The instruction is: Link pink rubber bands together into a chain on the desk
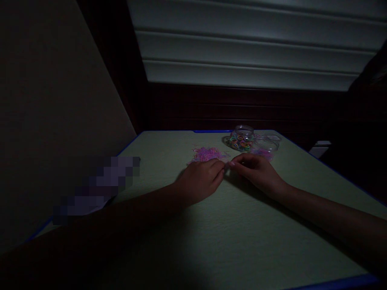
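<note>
My left hand (201,179) is closed, its fingertips pinched together in front of a pile of small pink and purple rubber bands (207,154). My right hand (260,172) meets it from the right, thumb and forefinger pinched. Something tiny may sit between the fingertips, but it is too small and dark to make out. Behind the right hand lies a clear jar (266,147) with pink bands inside. Farther back stands an open clear jar (242,139) full of multicoloured bands.
The pale green table (242,237) has a blue edge. A blurred-out, light-coloured object (96,189) lies along its left side. A wall rises at the left, and a slatted white shutter (248,56) stands behind the table. The scene is dim.
</note>
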{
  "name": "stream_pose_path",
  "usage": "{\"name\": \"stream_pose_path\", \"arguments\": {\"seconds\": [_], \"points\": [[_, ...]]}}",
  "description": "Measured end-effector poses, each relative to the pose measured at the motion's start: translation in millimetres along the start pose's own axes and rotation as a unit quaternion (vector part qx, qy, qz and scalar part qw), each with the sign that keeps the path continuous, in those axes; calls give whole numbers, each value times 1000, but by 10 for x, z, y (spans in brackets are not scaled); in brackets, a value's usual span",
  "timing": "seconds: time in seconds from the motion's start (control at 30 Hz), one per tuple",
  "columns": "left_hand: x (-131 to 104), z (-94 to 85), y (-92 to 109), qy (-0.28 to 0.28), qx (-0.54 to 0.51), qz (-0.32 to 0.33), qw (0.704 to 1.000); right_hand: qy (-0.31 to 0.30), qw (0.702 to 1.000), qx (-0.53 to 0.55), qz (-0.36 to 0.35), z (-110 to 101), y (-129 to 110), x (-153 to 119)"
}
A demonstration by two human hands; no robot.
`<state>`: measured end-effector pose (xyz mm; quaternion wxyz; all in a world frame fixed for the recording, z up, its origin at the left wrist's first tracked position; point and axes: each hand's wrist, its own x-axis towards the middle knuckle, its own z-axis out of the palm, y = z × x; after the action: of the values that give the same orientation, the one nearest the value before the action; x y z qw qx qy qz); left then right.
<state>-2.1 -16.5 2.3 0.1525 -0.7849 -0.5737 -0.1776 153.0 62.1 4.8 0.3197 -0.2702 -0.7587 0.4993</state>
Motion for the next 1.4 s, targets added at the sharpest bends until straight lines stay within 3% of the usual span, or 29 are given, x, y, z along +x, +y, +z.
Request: {"name": "stream_pose_path", "arguments": {"seconds": [0.23,0.87,1.4], "points": [[4,10,-2,-6,26,16,1000,5,999,-43,-32,-2,2,9],[3,6,-2,-3,-28,-20,999,11,1000,5,21,-19,10,11],[5,38,-32,-1,-67,-47,997,-2,1000,25,6,-25,37,25]]}}
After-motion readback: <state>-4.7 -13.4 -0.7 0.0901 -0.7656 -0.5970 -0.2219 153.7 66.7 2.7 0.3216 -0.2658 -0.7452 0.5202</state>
